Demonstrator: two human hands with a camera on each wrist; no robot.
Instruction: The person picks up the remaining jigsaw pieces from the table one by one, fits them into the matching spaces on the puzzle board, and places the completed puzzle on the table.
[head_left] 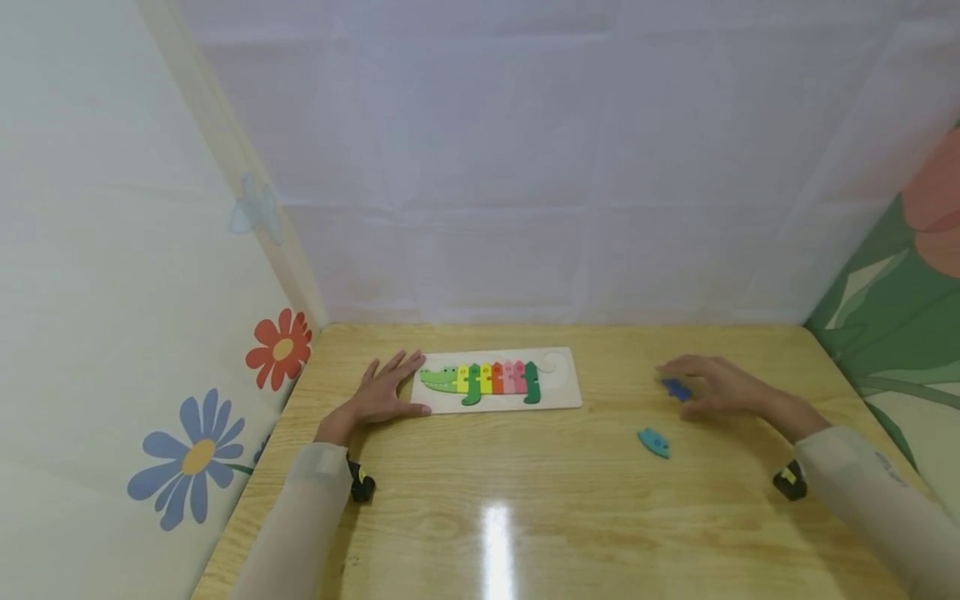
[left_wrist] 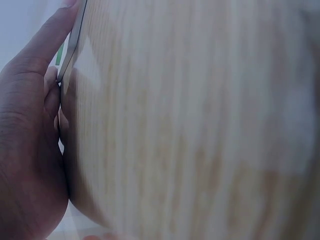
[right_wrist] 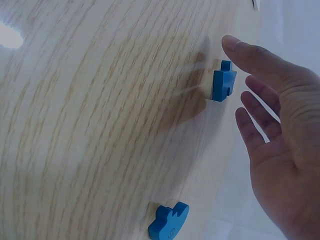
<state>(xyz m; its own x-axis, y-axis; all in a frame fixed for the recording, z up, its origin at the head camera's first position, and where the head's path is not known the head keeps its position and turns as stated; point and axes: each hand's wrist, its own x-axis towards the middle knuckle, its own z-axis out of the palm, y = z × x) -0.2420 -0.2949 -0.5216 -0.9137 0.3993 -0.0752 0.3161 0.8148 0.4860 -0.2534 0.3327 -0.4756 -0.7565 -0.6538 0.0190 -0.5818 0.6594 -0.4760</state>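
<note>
Right wrist: knobbed blue piece [right_wrist: 223,85] lies on grained tabletop [right_wrist: 100,125].

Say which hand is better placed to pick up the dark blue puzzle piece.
Probably the right hand: it is open beside the dark blue puzzle piece, while the left hand touches the crocodile puzzle board farther away.

Puzzle board [head_left: 562,387] on table [head_left: 427,500], left hand [head_left: 384,392] at left end; rightward, piece 1 [head_left: 678,389] by right hand [head_left: 718,387], piece 2 [head_left: 654,442] in front.
</note>
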